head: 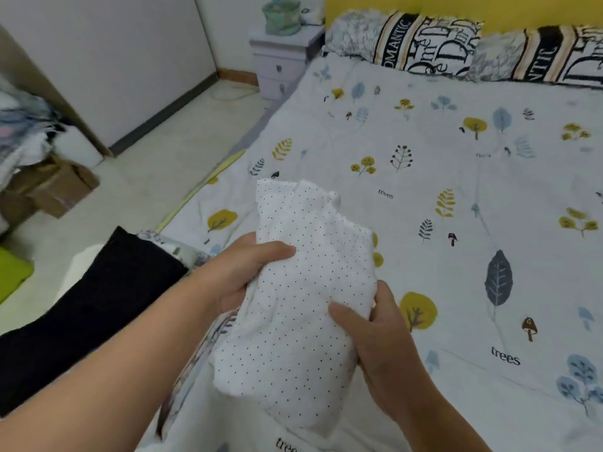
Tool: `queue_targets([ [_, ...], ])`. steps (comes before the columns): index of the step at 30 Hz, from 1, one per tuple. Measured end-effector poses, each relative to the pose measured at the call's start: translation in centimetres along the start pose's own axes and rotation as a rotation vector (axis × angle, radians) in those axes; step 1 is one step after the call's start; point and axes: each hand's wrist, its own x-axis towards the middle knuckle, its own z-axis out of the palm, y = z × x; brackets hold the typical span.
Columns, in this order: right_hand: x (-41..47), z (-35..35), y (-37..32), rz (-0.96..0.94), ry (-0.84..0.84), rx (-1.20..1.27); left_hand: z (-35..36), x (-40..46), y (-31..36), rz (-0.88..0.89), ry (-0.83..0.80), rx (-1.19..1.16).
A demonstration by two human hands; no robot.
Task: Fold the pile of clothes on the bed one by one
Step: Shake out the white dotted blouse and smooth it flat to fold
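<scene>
A white garment with small black dots (293,288) is folded into a compact bundle and held up over the bed's near left part. My left hand (241,272) grips its left edge, thumb lying across the top of the cloth. My right hand (375,337) grips its right edge from below, thumb on the front. A black garment (81,308) lies flat at the bed's left edge beside my left forearm, with a bit of patterned fabric (186,252) showing behind it.
The bed sheet (456,190) is white with tree and leaf prints. Two lettered pillows (424,44) lean on the yellow headboard. A bedside cabinet (280,63) stands at the far left corner. Cardboard boxes (55,187) and heaped laundry sit on the floor at left.
</scene>
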Motion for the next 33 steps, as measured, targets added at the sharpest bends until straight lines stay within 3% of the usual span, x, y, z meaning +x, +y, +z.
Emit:
queue_targets([
  [9, -0.9, 15.2, 1.0, 0.05, -0.104, 0.026, -12.8, -8.0, 4.1, 0.024, 0.12, 0.024],
  [16, -0.2, 26.6, 5.8, 0.056, -0.073, -0.046, -24.4, -10.1, 3.3, -0.073, 0.222, 0.054],
  [22, 1.1, 31.2, 10.8, 0.107, -0.006, -0.154, -30.1, -8.8, 0.4, -0.168, 0.253, 0.122],
  [28, 1.8, 32.2, 12.3, 0.18, 0.123, -0.515, -31.2, -7.5, -3.8, -0.162, 0.393, 0.542],
  [30, 1.7, 32.2, 11.8, 0.105, 0.173, -0.757, -30.7, -7.0, -4.2, -0.111, 0.557, 0.75],
  [31, 1.4, 32.2, 11.3, 0.026, 0.208, -0.866, -30.2, -7.2, -4.1, -0.053, 0.687, 0.869],
  [33, 1.1, 32.8, 10.6, -0.119, 0.21, -1.029, -29.5, -7.6, -3.8, 0.255, 0.866, 1.14],
])
